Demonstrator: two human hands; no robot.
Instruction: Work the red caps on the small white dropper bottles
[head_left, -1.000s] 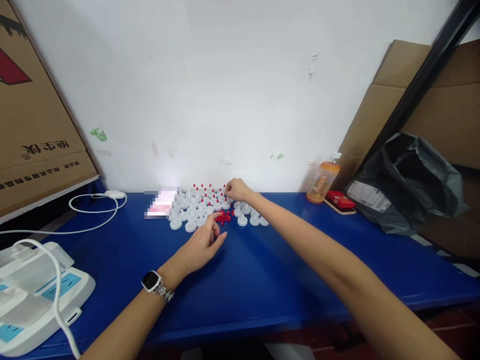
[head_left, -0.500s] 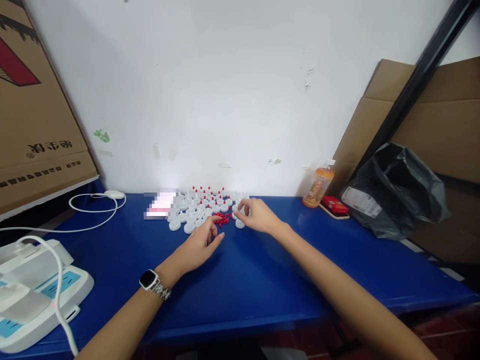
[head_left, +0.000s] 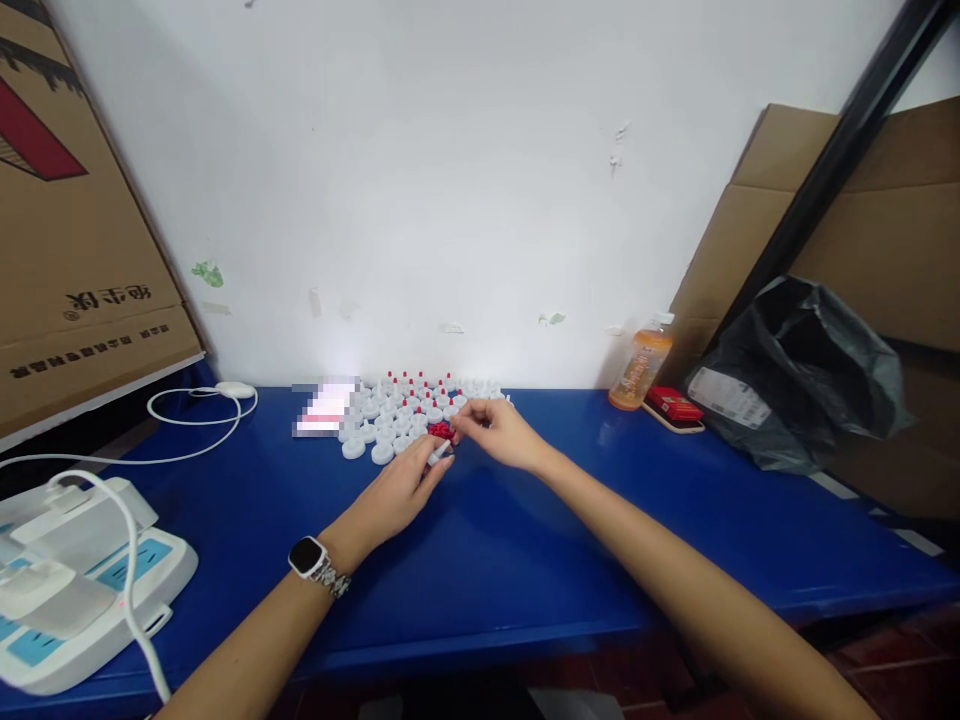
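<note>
My left hand is closed on a white nozzle cap, held between thumb and fingers with its narrow tip pointing up and to the right. My right hand is pinched just above and beside it, at the edge of a small pile of red tip caps. Whatever sits between the right fingertips is too small to make out. Behind the hands, many white nozzle caps stand on the blue table. Several in the back rows wear red tips.
A blurred bright phone-like rectangle lies left of the caps. Farther left are a white cable and a power strip. To the right stand an orange drink bottle, a red packet on a phone and a dark plastic bag.
My right hand has moved left from the white caps to the red pile, close to my left hand. A white nozzle cap is now in my left hand, which was holding nothing visible.
</note>
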